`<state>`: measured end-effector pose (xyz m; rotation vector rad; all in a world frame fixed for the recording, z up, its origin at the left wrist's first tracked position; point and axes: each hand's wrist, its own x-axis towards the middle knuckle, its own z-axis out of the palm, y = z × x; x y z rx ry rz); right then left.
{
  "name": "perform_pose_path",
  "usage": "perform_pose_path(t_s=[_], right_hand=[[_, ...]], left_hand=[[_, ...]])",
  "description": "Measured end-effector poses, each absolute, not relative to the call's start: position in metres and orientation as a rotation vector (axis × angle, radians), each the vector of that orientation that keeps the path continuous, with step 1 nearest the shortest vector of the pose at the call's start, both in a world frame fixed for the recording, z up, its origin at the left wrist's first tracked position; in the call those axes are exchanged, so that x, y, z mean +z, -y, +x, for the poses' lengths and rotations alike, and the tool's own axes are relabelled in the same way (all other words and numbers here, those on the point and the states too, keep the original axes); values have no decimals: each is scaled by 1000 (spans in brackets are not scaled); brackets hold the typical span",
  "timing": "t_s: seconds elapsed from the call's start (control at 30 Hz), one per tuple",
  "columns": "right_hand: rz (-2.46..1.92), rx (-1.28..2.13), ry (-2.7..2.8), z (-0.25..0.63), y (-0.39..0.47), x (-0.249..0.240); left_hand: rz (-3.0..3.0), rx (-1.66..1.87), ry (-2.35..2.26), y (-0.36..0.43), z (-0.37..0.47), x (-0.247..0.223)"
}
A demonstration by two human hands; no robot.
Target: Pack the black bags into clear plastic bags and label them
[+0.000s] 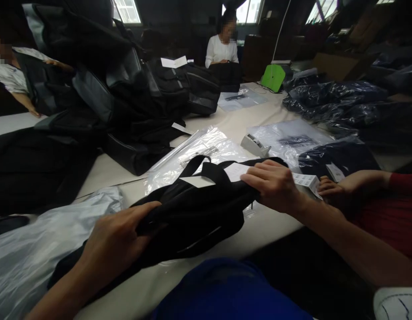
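Observation:
A black backpack [199, 218] lies across the table edge before me, its top handle [216, 172] facing up. My left hand [122, 231] is closed around the left end of the bag, thumb on the near side. At the other end my right hand [274, 182] grips the bag's upper edge. A white paper tag [235, 171] shows beside the right fingertips; whether they pinch it too, I cannot tell. Another pale tag [197, 181] lies on the bag by the handle. Just behind the bag are clear plastic bags [206, 151].
Black backpacks [126, 98] are heaped at the left. A tape dispenser [255, 145] stands behind my right hand. Plastic-wrapped bags [346, 98] lie at the right. A co-worker's hand [332, 189] rests by a white box [306, 183]. Crumpled plastic [59, 240] covers the near left.

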<state>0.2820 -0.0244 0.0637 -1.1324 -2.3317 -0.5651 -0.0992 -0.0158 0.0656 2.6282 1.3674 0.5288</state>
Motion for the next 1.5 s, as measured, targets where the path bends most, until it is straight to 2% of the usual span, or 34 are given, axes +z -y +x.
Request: perform_pose_path(t_s=[0.1, 0.2, 0.33, 0.43, 0.63, 0.8, 0.87, 1.0, 1.1, 1.17, 1.27, 1.5], right_hand=[[-1141, -658, 2130, 282, 51, 51], [-1186, -615, 2077, 277, 75, -21], [-1274, -496, 2134, 264, 109, -130], [-1319, -422, 2174, 262, 130, -162], [-1408, -375, 2086, 279, 98, -128], [-1749, -185, 1433, 270, 77, -77], [-1740, 161, 1077, 253, 81, -67], [-1317, 1233, 594, 211, 81, -63], [-939, 1551, 464, 190, 59, -56], [-882, 1604, 351, 183, 41, -50], [-1019, 1573, 260, 176, 30, -41], [-1299, 1405, 787, 173, 56, -22]], left_hand=[[2988, 859, -1271, 25, -96, 49], [3156, 1009, -1165, 35, -85, -17], [3201, 929, -1147, 56, -81, -113], [3196, 876, -1082, 72, -84, -142], [3103, 882, -1224, 48, -76, -116], [3012, 909, -1403, -12, -69, -74], [2956, 880, -1538, -34, -63, -59], [2933, 859, -1645, -40, -38, -42], [3000, 912, -1597, -19, -17, -46], [3028, 950, -1533, -5, -6, -51], [2971, 978, -1529, 10, -3, -53], [2619, 820, -1625, 25, -30, -10]])
